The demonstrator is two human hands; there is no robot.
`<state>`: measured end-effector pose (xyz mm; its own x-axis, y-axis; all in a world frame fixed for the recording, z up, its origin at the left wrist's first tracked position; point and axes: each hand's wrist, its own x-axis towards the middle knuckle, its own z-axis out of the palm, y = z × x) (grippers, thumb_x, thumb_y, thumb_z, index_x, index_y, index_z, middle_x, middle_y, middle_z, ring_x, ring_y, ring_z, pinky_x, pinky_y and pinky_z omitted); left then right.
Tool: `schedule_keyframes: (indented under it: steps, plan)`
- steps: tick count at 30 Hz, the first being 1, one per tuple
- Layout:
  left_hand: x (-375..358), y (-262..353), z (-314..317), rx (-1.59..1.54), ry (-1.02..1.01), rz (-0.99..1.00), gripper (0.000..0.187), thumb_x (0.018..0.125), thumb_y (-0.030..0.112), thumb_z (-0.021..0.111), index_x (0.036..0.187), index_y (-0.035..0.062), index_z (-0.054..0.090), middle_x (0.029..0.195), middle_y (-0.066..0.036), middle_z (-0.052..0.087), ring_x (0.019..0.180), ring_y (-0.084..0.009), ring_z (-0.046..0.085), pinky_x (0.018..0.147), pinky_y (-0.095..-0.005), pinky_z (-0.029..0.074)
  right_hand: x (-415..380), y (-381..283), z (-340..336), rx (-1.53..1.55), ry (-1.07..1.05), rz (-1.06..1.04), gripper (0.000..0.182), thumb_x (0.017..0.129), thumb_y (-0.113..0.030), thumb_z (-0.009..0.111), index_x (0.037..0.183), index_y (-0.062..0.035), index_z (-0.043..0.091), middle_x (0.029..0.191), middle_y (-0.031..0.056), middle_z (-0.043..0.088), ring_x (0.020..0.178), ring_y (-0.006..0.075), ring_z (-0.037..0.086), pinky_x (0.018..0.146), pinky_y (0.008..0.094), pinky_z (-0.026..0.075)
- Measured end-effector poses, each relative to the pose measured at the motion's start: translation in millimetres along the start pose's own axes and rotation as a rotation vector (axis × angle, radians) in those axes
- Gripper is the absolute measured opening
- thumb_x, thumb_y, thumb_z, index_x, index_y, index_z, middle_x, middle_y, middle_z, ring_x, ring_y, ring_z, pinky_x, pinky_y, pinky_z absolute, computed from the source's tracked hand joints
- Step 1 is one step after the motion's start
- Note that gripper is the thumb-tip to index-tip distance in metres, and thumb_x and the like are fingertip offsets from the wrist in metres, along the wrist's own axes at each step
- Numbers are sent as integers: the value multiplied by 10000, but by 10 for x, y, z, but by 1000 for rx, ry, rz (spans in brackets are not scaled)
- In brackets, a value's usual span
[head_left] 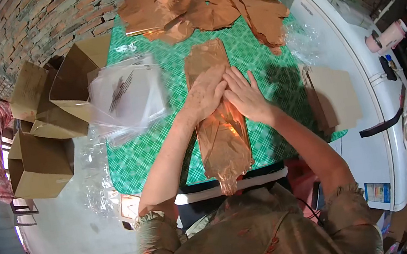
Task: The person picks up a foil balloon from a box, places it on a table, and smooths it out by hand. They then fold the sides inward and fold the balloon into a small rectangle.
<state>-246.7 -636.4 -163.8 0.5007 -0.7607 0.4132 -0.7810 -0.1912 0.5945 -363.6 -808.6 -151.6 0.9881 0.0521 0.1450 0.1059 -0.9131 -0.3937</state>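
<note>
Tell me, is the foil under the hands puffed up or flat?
Flat: the creased foil lies low on the green tablecloth, under the left hand and right hand.

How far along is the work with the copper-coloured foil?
Already, the long foil strip lies lengthwise on the table. The left hand and right hand rest flat across its middle. Apparently left to do: the crumpled foil pieces at the far edge.

No text can be read, the dark print [121,92] on the clear plastic sheets [148,98] included
</note>
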Motion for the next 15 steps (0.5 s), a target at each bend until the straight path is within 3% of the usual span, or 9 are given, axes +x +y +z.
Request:
schedule_keyframes:
  steps: [5,15]
  plan:
    - [-67,-79,113,291,45,122,553,1080,342,545,1537,30,536,1614,-185,491,1517,-353,432,1275,-478,320,51,294,-6,-19,71,36,615,1123,-372,397,1636,-41,321,1726,162,285,1641,346,128,1308,568,78]
    - [-83,-8,117,360,36,94,559,1072,352,549,1531,33,546,1618,-182,491,1522,-344,427,1292,-469,296,316,518,-42,-419,108,-104,564,1101,-370,493,1578,-72,445,1660,105,412,1594,345,235,1274,646,127]
